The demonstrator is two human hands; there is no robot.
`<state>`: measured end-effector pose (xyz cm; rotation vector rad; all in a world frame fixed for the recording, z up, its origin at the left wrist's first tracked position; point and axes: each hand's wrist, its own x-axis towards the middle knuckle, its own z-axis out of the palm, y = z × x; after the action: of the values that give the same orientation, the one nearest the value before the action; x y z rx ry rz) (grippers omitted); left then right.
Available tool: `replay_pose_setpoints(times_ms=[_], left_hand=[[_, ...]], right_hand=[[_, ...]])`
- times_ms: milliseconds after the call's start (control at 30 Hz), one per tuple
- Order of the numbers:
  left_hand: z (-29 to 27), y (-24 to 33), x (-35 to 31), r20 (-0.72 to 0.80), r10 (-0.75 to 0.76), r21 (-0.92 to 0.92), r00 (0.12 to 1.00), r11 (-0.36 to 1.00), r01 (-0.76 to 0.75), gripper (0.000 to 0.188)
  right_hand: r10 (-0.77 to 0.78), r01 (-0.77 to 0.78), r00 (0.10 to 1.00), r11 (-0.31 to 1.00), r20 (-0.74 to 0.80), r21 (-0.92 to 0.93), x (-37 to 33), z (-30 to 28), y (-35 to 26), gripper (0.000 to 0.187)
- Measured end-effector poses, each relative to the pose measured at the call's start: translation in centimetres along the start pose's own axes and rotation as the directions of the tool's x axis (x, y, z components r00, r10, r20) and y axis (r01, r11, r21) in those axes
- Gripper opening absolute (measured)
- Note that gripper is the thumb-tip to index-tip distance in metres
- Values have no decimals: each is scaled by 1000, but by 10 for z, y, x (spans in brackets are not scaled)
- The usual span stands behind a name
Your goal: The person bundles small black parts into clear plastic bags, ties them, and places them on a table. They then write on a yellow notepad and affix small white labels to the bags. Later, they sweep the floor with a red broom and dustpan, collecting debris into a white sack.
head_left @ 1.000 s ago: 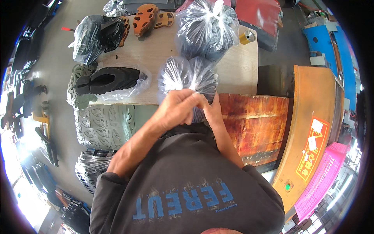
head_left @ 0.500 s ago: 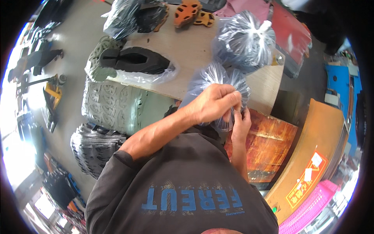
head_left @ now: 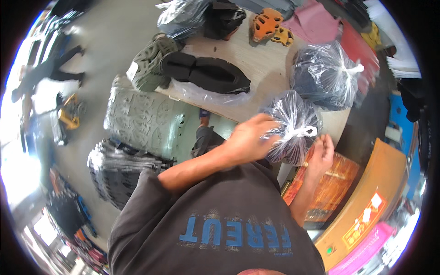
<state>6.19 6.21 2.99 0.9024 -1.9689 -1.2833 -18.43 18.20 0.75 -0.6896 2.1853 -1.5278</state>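
1. The left hand (head_left: pixel 250 140) is gripping a knotted clear bag (head_left: pixel 293 130) at the near tabletop (head_left: pixel 238 59) edge.
2. The right hand (head_left: pixel 321 156) is hanging beside it, fingers loosely curled, holding nothing.
3. A second tied bag (head_left: pixel 327 75) is sitting farther right; black soles (head_left: pixel 206 75) are lying far left.

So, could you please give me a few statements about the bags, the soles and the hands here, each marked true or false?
1. The left hand touches the clear bag at the table edge. True.
2. That bag's neck is untied. False: a white knot closes it.
3. The right hand holds the orange soles. False: they lie far off on the table.
4. A second knotted bag sits farther back. True.
5. Black soles lie on the table. True.
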Motion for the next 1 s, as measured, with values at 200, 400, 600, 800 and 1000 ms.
replay_pose_setpoints(times_ms=[200,400,600,800,1000], left_hand=[[-163,-185,-54,-284,-753,-206,594,653,729,38],[-188,-288,-31,-23,-913,-789,407,267,553,37],[-190,-328,-11,171,-914,-895,368,11,445,30],[-201,-286,-28,-74,-843,-961,532,202,186,22],[-232,-223,-13,-5,-719,-999,695,28,21,17]], right_hand=[[151,-369,895,781,420,505,-25,148,-72,45],[269,-225,918,958,290,-177,-8,249,-9,42],[57,62,897,966,439,-251,-20,273,62,37],[584,-583,810,791,56,187,-25,263,65,23],[455,-481,870,697,190,532,-24,238,24,18]])
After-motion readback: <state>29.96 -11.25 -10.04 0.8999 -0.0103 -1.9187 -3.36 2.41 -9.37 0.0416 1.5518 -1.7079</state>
